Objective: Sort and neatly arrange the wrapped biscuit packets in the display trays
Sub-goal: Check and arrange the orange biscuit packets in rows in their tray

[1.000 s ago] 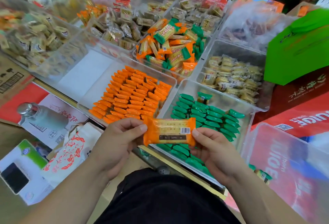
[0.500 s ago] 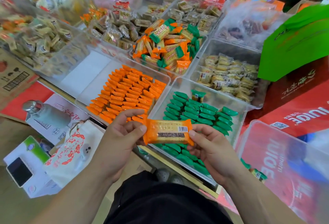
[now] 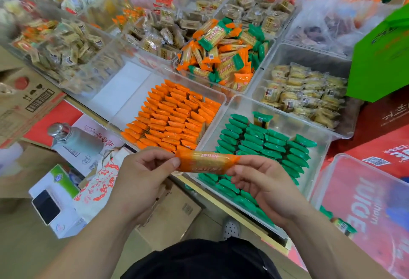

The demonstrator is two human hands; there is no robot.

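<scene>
I hold one orange-wrapped biscuit packet (image 3: 207, 163) crosswise in front of me. My left hand (image 3: 141, 181) pinches its left end and my right hand (image 3: 263, 185) pinches its right end. Just beyond it lies a clear tray (image 3: 218, 98) filled with neat rows of orange packets (image 3: 170, 119). To the right, a second clear tray (image 3: 321, 132) holds rows of green packets (image 3: 261, 145), with one green packet standing apart at the back. Behind both, another tray holds a loose mixed pile of orange and green packets (image 3: 223, 55).
Several clear trays of beige wrapped biscuits (image 3: 305, 95) fill the back and left. An empty clear tray (image 3: 124, 88) sits left of the orange one. A green bag (image 3: 380, 57) and red juice boxes (image 3: 376, 145) stand right. A bottle (image 3: 73, 139) and cartons lie below left.
The packet has turned in my hands, from showing its flat face with the barcode to lying edge-up. Both hands have shifted their hold to its crimped ends.
</scene>
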